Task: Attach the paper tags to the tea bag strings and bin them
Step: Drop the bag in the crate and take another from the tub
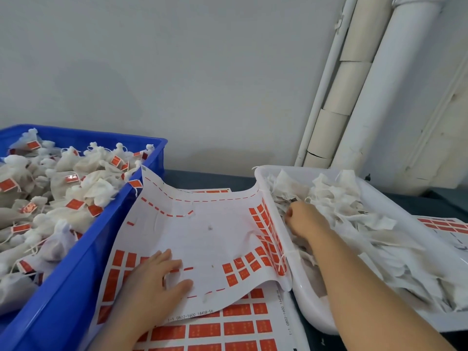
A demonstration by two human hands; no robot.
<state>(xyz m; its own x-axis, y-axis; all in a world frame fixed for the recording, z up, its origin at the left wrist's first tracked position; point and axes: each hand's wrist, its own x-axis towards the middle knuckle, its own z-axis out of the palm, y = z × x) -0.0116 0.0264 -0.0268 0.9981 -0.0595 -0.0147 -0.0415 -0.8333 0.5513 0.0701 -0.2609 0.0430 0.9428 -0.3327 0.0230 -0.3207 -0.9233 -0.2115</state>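
Observation:
A white sheet of red tag stickers, mostly peeled bare, lies curved between two bins. My left hand rests flat on its near edge, fingers spread. My right hand reaches into the white tray of untagged tea bags, fingers curled down among the bags and strings; what it holds is hidden. The blue bin on the left is heaped with tagged tea bags carrying red tags.
Fuller sticker sheets lie under the top sheet at the front. Another sticker sheet shows behind the white tray at the right. White pipes run up the wall at the back right.

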